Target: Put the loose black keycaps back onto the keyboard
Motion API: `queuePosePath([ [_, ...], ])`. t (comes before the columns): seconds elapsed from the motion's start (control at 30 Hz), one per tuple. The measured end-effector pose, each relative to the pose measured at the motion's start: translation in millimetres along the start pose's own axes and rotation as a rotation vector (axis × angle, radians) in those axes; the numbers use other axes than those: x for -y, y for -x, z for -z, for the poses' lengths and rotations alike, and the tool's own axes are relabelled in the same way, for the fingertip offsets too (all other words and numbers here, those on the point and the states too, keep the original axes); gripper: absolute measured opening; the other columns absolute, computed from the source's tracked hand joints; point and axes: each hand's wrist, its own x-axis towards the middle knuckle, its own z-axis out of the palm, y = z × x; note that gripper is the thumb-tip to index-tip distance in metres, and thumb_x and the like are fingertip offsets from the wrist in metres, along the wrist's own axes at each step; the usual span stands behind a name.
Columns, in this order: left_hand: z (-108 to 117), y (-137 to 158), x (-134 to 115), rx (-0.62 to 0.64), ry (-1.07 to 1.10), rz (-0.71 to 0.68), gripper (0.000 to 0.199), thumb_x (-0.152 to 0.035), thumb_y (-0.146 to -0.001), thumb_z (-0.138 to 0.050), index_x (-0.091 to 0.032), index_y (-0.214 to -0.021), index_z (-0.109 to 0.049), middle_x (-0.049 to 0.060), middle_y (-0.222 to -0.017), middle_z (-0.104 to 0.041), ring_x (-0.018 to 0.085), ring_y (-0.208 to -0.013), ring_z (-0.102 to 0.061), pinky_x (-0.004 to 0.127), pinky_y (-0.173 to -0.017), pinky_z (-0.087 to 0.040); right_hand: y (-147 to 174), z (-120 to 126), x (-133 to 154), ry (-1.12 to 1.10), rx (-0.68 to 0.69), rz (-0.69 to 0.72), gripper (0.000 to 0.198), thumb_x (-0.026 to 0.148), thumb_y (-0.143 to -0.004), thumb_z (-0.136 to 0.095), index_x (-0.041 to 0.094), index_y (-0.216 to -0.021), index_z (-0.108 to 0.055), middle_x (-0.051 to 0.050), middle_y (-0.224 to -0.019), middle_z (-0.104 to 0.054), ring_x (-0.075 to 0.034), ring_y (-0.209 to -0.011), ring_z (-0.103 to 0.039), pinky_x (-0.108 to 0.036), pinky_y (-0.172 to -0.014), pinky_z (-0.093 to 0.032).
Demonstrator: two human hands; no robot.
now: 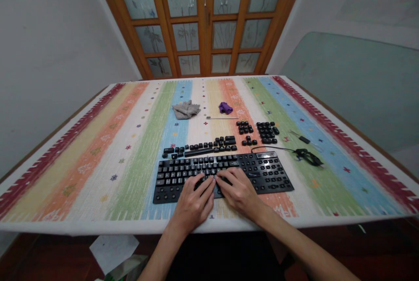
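A black keyboard (183,176) lies in front of me near the table's edge. Many keycaps sit on its upper left rows; the bottom row and the right-hand blocks show bare switches. My left hand (195,200) rests over the lower middle, fingers stretched apart onto the keys. From the right, my right hand (240,191) reaches in with bent fingers, its fingertips gathered beside the left index finger. Whatever is at those fingertips is too small to make out. Behind the keyboard lie loose keycaps (230,140), including a long space bar (198,152).
More keycaps form a number-pad cluster (266,130) to the right. Beyond them are a grey cloth (186,110), a purple cloth (225,107) and a thin brush (222,118). The bundled cable (308,157) and a small black-handled tool (304,139) lie right on the striped tablecloth (131,141).
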Motion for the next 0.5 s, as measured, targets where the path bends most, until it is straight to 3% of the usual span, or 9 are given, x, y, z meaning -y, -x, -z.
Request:
queuePosePath([
  [0.5,0.9,-1.3,0.5,0.001,-0.012,0.014,0.032,-0.014,-0.093,-0.053,-0.014,-0.124,-0.063,0.011,-0.122,-0.065,0.029,-0.12,-0.049,0.05,-0.101,-0.043,3.3,-6.1,-0.3,-0.098,-0.03,-0.087,0.018,0.01,-0.089,-0.054,0.015,-0.1,-0.068,-0.011,-0.103,-0.067,-0.025,-0.094,-0.054,-0.042,-0.079,-0.047],
])
